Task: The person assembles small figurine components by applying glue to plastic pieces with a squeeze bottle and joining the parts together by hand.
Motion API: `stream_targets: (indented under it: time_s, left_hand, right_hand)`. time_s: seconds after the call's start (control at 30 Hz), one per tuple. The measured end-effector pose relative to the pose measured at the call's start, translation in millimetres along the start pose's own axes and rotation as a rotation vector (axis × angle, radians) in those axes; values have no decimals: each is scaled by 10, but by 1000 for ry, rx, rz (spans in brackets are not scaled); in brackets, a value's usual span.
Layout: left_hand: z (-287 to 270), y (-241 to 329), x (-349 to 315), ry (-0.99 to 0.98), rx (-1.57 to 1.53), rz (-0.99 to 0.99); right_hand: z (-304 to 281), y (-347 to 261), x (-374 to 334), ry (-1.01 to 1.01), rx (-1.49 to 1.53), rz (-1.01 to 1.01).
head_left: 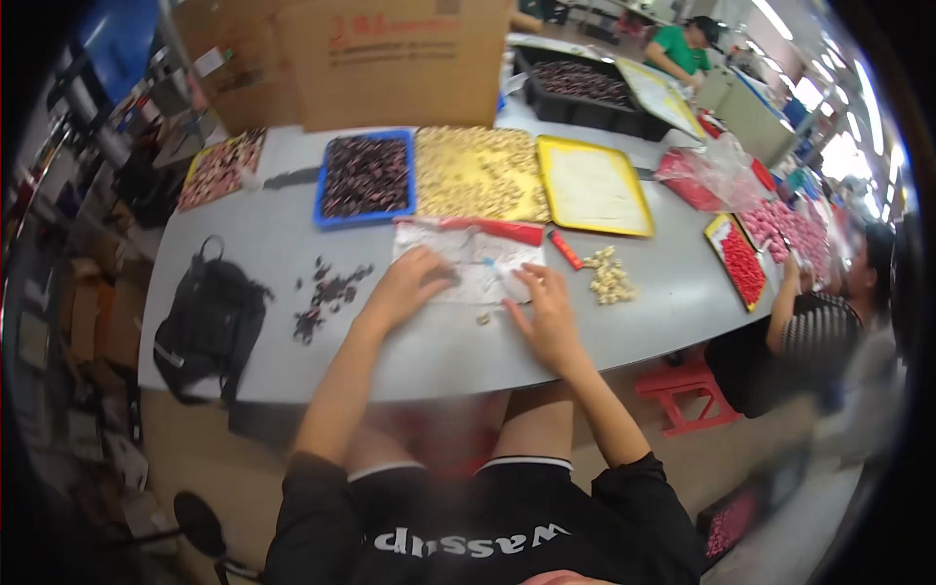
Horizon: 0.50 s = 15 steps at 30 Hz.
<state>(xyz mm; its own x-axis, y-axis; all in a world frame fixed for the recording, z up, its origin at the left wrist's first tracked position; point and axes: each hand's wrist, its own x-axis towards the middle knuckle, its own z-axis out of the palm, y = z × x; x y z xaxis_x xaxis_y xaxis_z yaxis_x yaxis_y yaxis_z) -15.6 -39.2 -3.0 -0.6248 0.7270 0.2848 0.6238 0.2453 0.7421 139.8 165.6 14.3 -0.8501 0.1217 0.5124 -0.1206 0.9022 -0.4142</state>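
Framing a red-edged white sheet (473,265), the left hand (405,285) and right hand (546,310) touched its sides.
Both hands' fingers were loosely spread; the sheet lay on the gray counter (429,366).

Glare from ceiling tubes (868,105), upper right; curved fisheye edges, blurred lower right.

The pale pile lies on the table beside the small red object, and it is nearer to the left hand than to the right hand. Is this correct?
Not quite. The pale pile does lie on the table beside the small red object, but the head view shows it nearer to the right hand than to the left hand.
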Motion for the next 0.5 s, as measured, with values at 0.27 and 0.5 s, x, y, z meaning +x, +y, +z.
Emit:
stream_targets:
  time_s: [0.27,0.5]
  left_hand:
    - [8,170,14,35,-8,-21]
    - [-3,181,66,91,-66,22]
  right_hand:
    - [3,124,68,-64,158,80]
    - [19,308,125,-13,283,118]
